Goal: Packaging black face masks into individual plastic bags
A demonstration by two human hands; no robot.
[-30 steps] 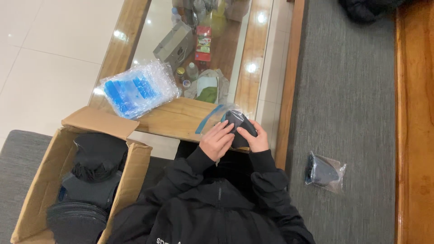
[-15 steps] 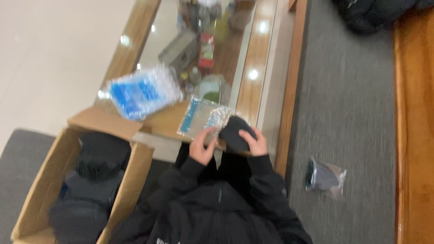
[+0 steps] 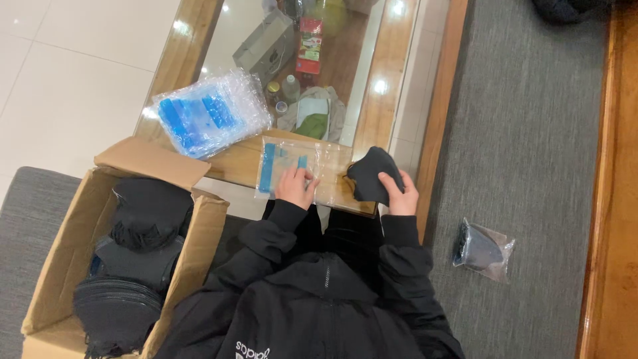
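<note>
My left hand presses flat on a clear plastic zip bag with a blue strip, which lies on the wooden rim of a glass-topped table. My right hand grips a folded black cloth piece just to the right of the bag, at the table's near edge. Both arms wear black sleeves.
A stack of clear and blue zip bags lies on the table's left corner. A cardboard box of several black cloth pieces stands at my left. One bagged black piece lies on the grey carpet to the right. Under the glass sit assorted items.
The bag was held together with the black piece in both hands; now the bag lies flat under my left hand and the black piece is apart in my right.
</note>
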